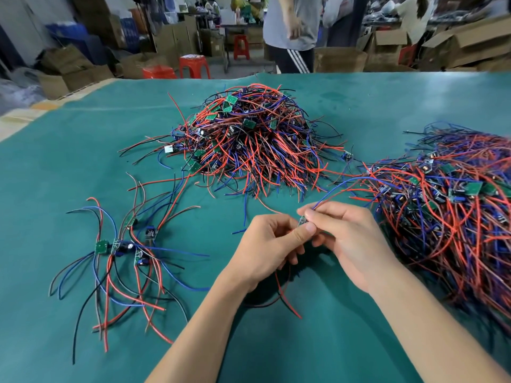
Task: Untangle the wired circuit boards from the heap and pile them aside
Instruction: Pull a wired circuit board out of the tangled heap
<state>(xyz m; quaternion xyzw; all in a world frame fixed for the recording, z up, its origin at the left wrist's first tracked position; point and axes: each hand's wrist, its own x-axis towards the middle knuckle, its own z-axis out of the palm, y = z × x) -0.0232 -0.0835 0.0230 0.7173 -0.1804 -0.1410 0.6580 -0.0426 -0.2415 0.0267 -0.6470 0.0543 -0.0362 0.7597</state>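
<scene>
Nearest the green mat's (69, 167) front edge, left hand (269, 244) and right hand (349, 239) pinch one small board (302, 221) trailing blue and red wires. Left of them lies a small sorted pile (121, 250); right, a tangled heap (453, 211); farther back, another mound (249, 142).

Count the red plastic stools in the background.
3. One stands nearest the table's far edge, one sits lower just left of it, and one is farther back by the standing person. Boxes may hide others.
</scene>
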